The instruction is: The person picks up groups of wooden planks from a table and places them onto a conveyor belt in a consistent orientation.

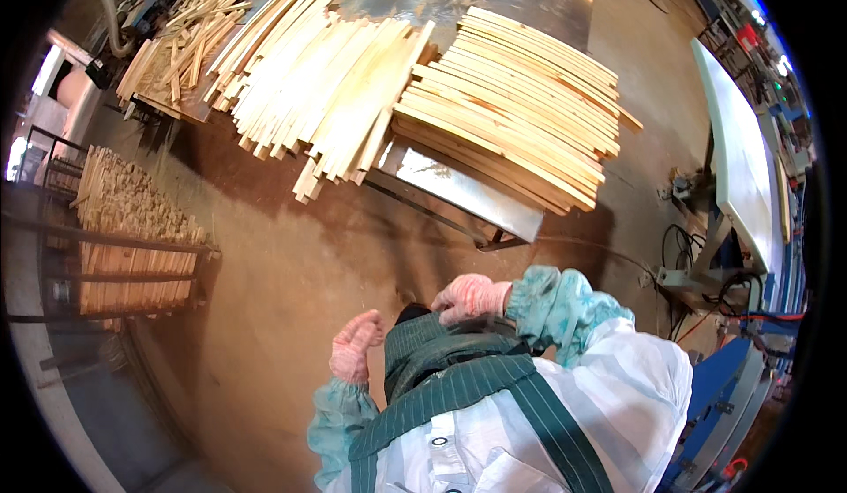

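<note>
My left hand (356, 345), in a pinkish knit glove, hovers beside my dark green pinstriped apron (476, 387). Its fingers are curled together, and nothing shows in them. At the front of the apron, my right hand (472, 299), gloved alike, has its fingers bent down against the cloth. Whether it pinches the cloth or something else is hidden. Teal sleeve covers reach both wrists. Ahead of me, a stack of wooden strips (520, 96) lies on a metal-topped stand (468, 188). To its left, more pale strips (309, 78) lie side by side with uneven ends.
On the left, a metal rack (132, 250) holds upright bundled wood sticks (132, 197). Loose sticks (190, 47) spread over the table's far left. On the right stands a machine with a white panel (741, 140); dark cables (684, 246) hang near its base.
</note>
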Tool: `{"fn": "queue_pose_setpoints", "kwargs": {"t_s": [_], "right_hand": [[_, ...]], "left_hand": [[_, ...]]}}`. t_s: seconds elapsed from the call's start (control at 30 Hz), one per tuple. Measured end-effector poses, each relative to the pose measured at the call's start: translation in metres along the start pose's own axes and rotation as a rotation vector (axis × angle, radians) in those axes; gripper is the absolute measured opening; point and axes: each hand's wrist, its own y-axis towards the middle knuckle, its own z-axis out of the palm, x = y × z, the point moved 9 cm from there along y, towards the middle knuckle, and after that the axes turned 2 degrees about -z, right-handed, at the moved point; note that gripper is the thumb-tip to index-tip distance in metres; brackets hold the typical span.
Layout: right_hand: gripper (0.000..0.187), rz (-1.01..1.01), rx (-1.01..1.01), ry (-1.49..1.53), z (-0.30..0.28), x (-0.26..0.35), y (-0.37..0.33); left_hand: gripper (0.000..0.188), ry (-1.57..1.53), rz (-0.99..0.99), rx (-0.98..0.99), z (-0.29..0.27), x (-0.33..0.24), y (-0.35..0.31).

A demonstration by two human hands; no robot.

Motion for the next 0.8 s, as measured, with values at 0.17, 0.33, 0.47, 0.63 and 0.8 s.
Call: {"fn": "queue_pose_setpoints", "kwargs": {"t_s": [0.17, 0.33, 0.47, 0.63, 0.8], "right_hand": [[0.046, 0.168, -0.122, 0.115, -0.037, -0.020, 0.012], [0.046, 0.323, -0.474, 0.409, -0.109, -0.066, 0.050], [0.058, 0.384, -0.615, 0.658, -0.180, -0.073, 0.114], [0.075, 0.650, -0.828, 0.590, -0.250, -0.096, 0.181], [0.062, 0.907, -0.795, 0.354, -0.285, -0.105, 0.192]], "left_hand": [[0.041, 0.257, -0.151, -0.088, -0.006, -0.027, 0.082], [0.042, 0.422, 0.001, 0.108, 0.006, -0.065, 0.165], [0.042, 0.581, -0.053, 0.215, 0.001, -0.086, 0.210], [0.044, 0.558, -0.143, 0.252, -0.018, -0.099, 0.241], [0.042, 0.690, -0.128, 0.230, -0.042, -0.127, 0.274]]}}
